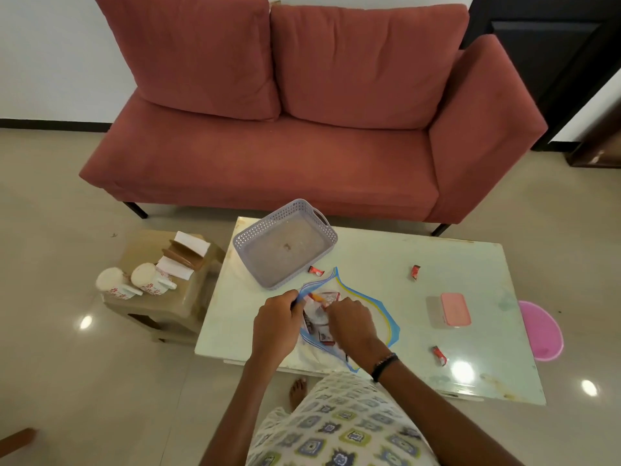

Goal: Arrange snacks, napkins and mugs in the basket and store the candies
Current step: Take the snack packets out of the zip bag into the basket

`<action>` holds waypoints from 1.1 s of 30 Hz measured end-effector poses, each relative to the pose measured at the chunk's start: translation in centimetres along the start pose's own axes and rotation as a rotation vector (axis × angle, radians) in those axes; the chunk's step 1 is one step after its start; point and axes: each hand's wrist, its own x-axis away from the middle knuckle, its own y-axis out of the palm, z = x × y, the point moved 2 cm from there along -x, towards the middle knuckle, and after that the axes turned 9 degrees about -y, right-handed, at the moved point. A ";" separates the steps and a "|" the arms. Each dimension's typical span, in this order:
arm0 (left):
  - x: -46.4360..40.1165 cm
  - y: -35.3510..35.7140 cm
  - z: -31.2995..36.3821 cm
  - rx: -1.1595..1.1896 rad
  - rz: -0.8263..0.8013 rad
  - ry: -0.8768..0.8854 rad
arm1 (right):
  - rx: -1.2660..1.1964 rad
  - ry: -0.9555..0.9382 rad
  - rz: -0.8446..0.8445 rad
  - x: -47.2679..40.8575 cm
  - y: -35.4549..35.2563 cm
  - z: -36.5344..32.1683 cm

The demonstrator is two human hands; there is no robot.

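A pale glass-topped coffee table [420,297] stands on a glossy beige tiled floor before a rust-red 2-seat fabric sofa [268,129], a strip of floor open between them. At the table's near edge lies a clear zip-top plastic bag with blue seal [376,311], its long axis running from near-right to far-left, mouth toward the basket. The left hand [277,317] pinches the bag's opening rim; the right hand [353,322] is curled over the snack packets [319,317] inside, its exact hold hidden. Just beyond the bag sits 1 grey perforated plastic basket [285,243], holding nothing, set diagonally at the table's far-left corner. 3 red-wrapped candies [316,271] lie loose on the tabletop, well apart. 1 pink-lidded rectangular container [455,309] rests toward the right edge. Left of the table, a low tan plastic stool [161,311] carries 2 white floral mugs [149,279] on their sides and a stack of white and brown paper napkins [184,253].
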 end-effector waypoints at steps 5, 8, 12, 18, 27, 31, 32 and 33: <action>-0.4 -0.3 -0.1 0.070 0.000 -0.006 | 0.047 -0.293 0.252 1.4 -3.5 0.7; -0.6 -0.1 0.1 0.078 -0.001 0.016 | -0.095 -0.318 0.211 1.4 -1.9 2.0; -1.0 -0.3 0.0 0.105 0.012 0.000 | -0.283 -0.206 0.233 1.9 0.1 3.6; -1.0 -0.2 0.0 0.086 -0.005 0.029 | -0.265 0.038 0.152 -0.7 2.5 3.4; -1.1 -0.1 -0.7 0.107 -0.026 0.015 | -0.211 0.312 0.080 -4.0 4.3 3.2; -2.3 -1.0 -2.2 0.180 0.041 -0.099 | -0.189 0.175 0.155 -3.9 1.1 2.5; -2.8 -1.4 -2.4 0.207 0.059 -0.129 | -0.180 0.131 0.197 -3.6 -0.4 2.4; -3.5 -1.9 -2.5 0.232 0.072 -0.151 | -0.185 0.094 0.253 -3.3 -1.9 2.3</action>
